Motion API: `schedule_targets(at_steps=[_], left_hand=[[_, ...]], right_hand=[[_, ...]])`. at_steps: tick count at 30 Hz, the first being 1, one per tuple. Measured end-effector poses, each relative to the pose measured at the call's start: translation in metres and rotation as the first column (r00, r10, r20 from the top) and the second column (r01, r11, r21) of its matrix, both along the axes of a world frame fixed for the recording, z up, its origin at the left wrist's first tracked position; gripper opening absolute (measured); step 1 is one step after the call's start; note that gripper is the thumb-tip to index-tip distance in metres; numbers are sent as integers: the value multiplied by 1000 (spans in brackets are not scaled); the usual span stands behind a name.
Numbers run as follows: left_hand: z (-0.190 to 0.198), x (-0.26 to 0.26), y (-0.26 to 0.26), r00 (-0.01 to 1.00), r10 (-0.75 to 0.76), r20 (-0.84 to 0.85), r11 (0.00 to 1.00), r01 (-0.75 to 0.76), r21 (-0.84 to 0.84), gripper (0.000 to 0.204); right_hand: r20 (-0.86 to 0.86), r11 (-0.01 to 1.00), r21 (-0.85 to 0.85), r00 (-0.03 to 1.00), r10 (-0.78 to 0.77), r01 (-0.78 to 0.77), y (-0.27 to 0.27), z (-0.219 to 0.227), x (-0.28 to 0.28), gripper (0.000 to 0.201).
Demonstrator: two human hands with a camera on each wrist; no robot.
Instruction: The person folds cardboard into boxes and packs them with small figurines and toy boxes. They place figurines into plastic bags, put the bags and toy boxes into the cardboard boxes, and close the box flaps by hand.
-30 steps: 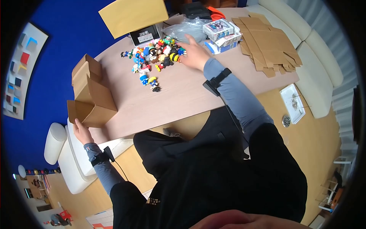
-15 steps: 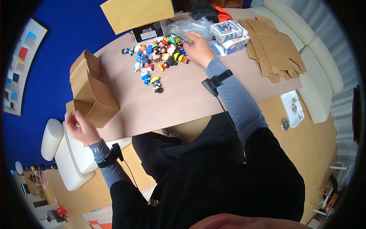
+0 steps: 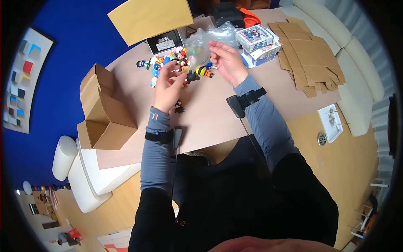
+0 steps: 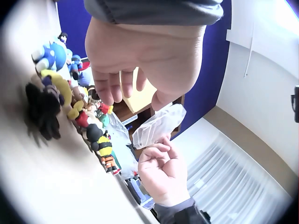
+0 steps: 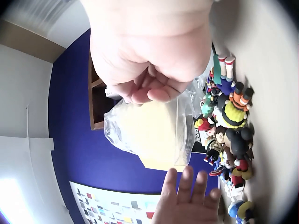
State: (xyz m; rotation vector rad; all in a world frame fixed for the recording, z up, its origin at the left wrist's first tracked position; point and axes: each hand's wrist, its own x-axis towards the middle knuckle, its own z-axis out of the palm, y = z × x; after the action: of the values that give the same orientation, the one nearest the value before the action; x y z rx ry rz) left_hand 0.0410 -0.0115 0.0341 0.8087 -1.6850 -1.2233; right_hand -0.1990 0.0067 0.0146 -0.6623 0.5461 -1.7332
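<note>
My right hand point(image 3: 230, 64) pinches a clear plastic bag point(image 3: 197, 49) by its edge and holds it up over the pile of small toy figures point(image 3: 158, 64). In the right wrist view the bag point(image 5: 126, 128) hangs thin and see-through from curled fingertips. My left hand point(image 3: 168, 90) hovers over the near side of the pile, fingers spread and holding nothing, palm toward the bag. A dark-haired figure point(image 3: 179, 108) lies at the pile's near edge, partly hidden by the left wrist. In the left wrist view, a figure in yellow and black point(image 4: 105, 150) lies near the right hand.
An open cardboard box point(image 3: 119, 122) stands at the table's left. White printed boxes point(image 3: 255, 38) are stacked right of the pile, with flattened cardboard point(image 3: 303, 52) farther right. Behind the figures are a yellow panel point(image 3: 149, 20), a black-and-white box point(image 3: 165, 43) and an orange object point(image 3: 250, 19).
My left hand has let go of the cardboard box and moved right to the figures. The right hand has lifted the plastic bag from behind the pile toward me.
</note>
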Motion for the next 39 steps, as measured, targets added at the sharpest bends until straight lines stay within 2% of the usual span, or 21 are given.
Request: schedule_targets(at_steps=[2,4,6,7,8,9,10,12,13,15,19,21,22,24,25,27,28,31,35,37,39], left_hand=[[0,-15,-6,999,29,22,995,-26,-97,38],[-5,-17,-18,995,-93,37,990,89,112,26],[-14,-19,-25,998,-69,-4,990,69,119,17],[-11,-21,-24,996,-8,-93,992,20,128,15],[-9,-21,-23,982,55,-182,989,-29,142,14],[-7,-21,-20,963,143,-230,975,-97,200,14],[-10,-19,-22,964,142,-223,975,-97,201,14],[-18,-12,-26,946,162,-281,972,-104,212,21],[-17,-11,-26,947,167,-275,970,-108,216,21],[-18,-8,-25,938,136,-319,974,-68,217,29],[-11,-13,-18,942,132,-308,974,-66,216,32],[-9,-15,-15,938,131,-322,971,-57,231,33],[-10,-15,-14,933,128,-338,969,-45,241,34],[-12,-13,-17,928,88,-361,969,3,245,35],[-13,-13,-17,923,48,-381,967,54,251,36],[-16,-15,-20,934,15,-356,981,56,187,36],[-19,-15,-16,946,-23,-324,992,62,111,36],[-18,-16,-11,958,-76,-277,989,109,105,33],[-24,-11,-17,961,-143,-235,976,177,129,18],[-24,-11,-19,957,-135,-258,971,179,157,14],[-23,-9,-18,969,-111,-219,982,141,127,10]], right_hand=[[-1,999,12,999,51,-51,2,5,6,29],[-38,999,24,999,30,-29,4,10,10,28],[-336,995,82,941,-29,60,7,13,14,27],[-328,994,82,944,-37,67,8,11,17,27],[-590,969,-9,781,-204,246,8,9,20,26],[-782,913,-144,522,-341,382,9,8,22,25],[-779,913,-139,527,-340,384,11,8,25,25],[-856,895,-298,323,-405,332,13,10,28,29],[-856,897,-292,328,-400,330,14,12,29,29],[-835,882,-443,284,-472,162,17,13,33,30],[-868,899,-429,235,-437,85,15,4,37,30],[-844,860,-506,168,-509,63,12,1,35,28],[-846,862,-504,168,-506,61,14,5,35,28],[-947,956,-284,136,-292,73,18,13,33,25],[-949,958,-277,136,-284,71,17,11,33,25],[-871,901,-431,236,-430,54,13,3,32,20],[-883,913,-405,236,-406,55,16,0,33,20],[-889,979,-204,417,-190,11,9,-1,33,21],[-865,974,-224,466,-185,-30,3,-8,32,20],[-843,982,-108,538,-9,-153,4,-6,29,20],[-842,982,-90,540,16,-169,8,-4,30,21]])
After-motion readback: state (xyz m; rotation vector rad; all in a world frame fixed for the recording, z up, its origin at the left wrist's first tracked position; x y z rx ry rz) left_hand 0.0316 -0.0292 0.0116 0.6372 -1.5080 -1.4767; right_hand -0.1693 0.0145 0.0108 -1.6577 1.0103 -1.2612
